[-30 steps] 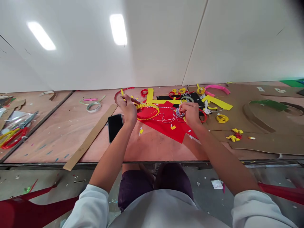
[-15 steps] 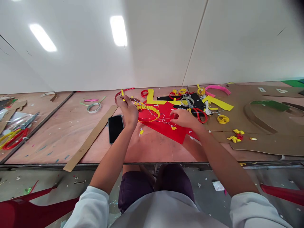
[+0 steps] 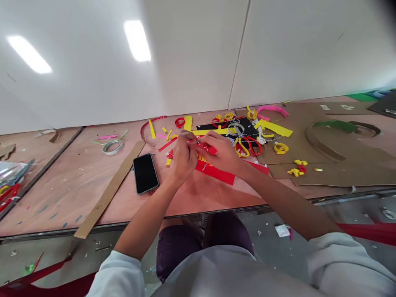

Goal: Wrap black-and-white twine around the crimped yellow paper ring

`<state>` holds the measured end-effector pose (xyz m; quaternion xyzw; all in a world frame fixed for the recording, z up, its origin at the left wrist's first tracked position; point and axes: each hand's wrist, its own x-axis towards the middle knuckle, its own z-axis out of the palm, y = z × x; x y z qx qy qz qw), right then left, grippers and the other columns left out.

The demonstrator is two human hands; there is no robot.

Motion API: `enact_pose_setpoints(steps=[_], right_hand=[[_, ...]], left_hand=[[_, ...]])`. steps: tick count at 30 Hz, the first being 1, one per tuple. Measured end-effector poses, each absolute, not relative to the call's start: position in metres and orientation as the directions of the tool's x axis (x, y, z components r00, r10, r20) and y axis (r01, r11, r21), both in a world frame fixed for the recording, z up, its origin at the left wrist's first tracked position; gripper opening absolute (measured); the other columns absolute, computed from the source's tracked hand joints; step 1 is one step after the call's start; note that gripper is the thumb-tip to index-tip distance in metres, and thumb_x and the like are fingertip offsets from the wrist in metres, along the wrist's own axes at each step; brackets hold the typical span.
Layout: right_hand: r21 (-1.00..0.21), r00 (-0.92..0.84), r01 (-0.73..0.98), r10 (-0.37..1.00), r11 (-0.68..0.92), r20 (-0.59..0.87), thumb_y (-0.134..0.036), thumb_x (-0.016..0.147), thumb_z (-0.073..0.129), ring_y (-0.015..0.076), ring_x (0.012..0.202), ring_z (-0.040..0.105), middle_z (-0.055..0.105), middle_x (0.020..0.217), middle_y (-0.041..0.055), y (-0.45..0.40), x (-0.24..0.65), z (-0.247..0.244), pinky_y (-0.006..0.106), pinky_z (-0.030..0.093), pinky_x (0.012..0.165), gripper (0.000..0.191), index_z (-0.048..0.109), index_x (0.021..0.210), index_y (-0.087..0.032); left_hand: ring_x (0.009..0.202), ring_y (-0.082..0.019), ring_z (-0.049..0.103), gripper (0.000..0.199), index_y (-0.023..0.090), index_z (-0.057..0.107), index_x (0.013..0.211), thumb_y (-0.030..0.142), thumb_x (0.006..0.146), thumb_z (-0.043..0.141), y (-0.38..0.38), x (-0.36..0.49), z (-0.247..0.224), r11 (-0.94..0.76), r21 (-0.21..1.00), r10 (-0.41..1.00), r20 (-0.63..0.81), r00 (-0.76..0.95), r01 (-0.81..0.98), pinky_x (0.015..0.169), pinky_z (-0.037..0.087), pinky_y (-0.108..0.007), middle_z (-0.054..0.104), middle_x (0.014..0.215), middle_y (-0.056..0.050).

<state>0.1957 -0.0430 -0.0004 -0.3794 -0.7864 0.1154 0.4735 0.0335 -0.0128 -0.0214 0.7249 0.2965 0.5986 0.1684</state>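
Striped twine (image 3: 193, 141) apparently pinched in narrow grip, left hand (image 3: 185, 153) and right hand (image 3: 220, 152) now together above red sheet (image 3: 216, 177), view partly hidden by fingers.

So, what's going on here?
A person is working bare-handed over a red sheet on a plywood table. The left hand and right hand meet there, pinching something small, apparently a thin twisted cord. Red-handled scissors lie by a black sheet to the right; a phone lies to the left, near cut yellow strips.
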Motion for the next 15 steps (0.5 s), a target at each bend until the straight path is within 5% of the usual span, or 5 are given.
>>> enact_pose_setpoints(steps=[7,15], right_hand=[[-0.826,-0.104,0.246,0.861,0.507,0.497,-0.069,0.091,0.065,0.0123,0.062,0.049,0.058,0.067,-0.0002,-0.031,0.207,0.011,0.028,0.035,0.056,0.051,0.064,0.074,-0.020],[-0.905,0.034,0.027,0.904,0.425,0.426,-0.068,0.078,0.080,0.0093,0.047,0.049,0.062,0.059,-0.0019,-0.020,0.218,0.008,0.026,0.038,0.050,0.049,0.068,0.074,-0.020]], left_hand=[[0.087,-0.018,0.061,0.032,0.026,0.047,0.113,0.055,0.102,0.053,-0.013,0.028,-0.013,-0.666,0.715,0.745,0.627,0.227,0.213,0.073,0.046,-0.032,0.063,0.105,-0.005],[0.084,-0.018,0.062,0.029,0.022,0.060,0.091,0.039,0.077,0.078,0.000,0.018,-0.003,-0.515,0.828,0.822,0.405,0.402,0.220,0.072,0.046,-0.029,0.068,0.092,-0.002]])
